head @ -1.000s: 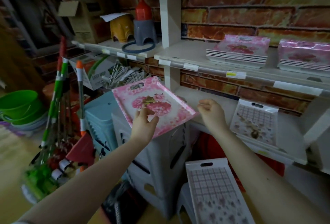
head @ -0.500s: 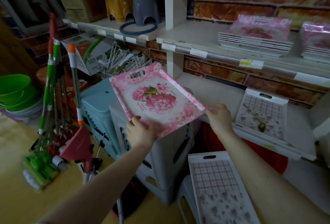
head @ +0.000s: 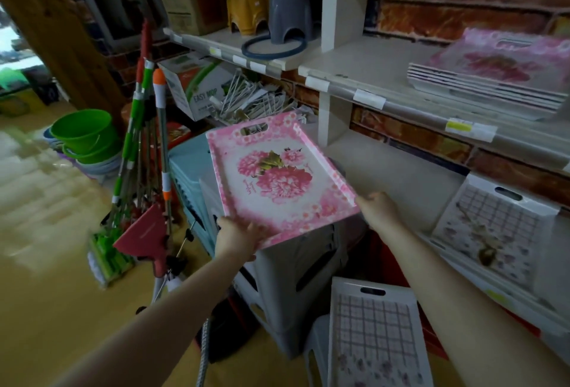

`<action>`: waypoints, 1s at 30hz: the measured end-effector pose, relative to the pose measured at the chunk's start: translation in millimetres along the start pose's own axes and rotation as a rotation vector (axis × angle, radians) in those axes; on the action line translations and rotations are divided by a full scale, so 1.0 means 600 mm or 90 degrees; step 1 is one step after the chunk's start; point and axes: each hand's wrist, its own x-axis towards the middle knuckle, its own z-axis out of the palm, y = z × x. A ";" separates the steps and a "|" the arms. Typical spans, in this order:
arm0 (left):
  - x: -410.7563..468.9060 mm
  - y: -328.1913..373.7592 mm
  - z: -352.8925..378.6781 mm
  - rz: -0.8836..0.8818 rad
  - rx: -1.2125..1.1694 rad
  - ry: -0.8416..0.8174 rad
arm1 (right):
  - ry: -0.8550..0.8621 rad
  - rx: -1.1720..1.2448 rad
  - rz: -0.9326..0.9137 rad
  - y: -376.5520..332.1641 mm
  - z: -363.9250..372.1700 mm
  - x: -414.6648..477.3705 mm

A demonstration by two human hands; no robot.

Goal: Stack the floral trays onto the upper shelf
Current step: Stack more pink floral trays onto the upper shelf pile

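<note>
Pink floral tray [head: 277, 183] is held in the air, face up and tilted, with the far end and its cut-out handle slot higher. It sits over a stack of grey plastic stools [head: 296, 266], in front of the lower shelf [head: 401, 177] and below the upper shelf [head: 370, 69], touching neither shelf.

Left hand [head: 237, 235] grips the near-left corner, fingers curled round the rim; the thumb is not clear. Right hand [head: 377, 211] holds the near-right corner, fingers bent onto the rim edge. How tight the grip is, can't tell.

Handling, as a judgement: the tray looks like thin hard plastic, stiff and light. The glossy face is probably slippery, so the raised rim or the handle slot is the better hold. The two-corner hold on the near edge looks fine for sliding it in far end first. It should nest into trays of the same shape and is not very fragile, though an edge could chip if dropped.

The target is likely the pile of matching pink trays [head: 493, 78] on the upper shelf, to the right and well apart from the held tray. A second pink pile at the far right edge is cut off.

A checked tray [head: 490, 226] leans on the lower shelf and another [head: 373, 334] stands below it. Mops [head: 138, 140] and green buckets [head: 81, 127] are on the left.
</note>
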 end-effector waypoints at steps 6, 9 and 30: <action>-0.011 -0.010 0.004 0.031 0.137 0.048 | -0.081 0.120 0.045 0.015 0.026 0.019; -0.017 -0.001 -0.003 0.161 0.487 0.056 | -0.082 0.166 0.057 0.022 0.022 0.015; -0.108 0.018 -0.024 0.259 0.127 0.063 | 0.018 0.180 -0.005 0.032 -0.057 -0.072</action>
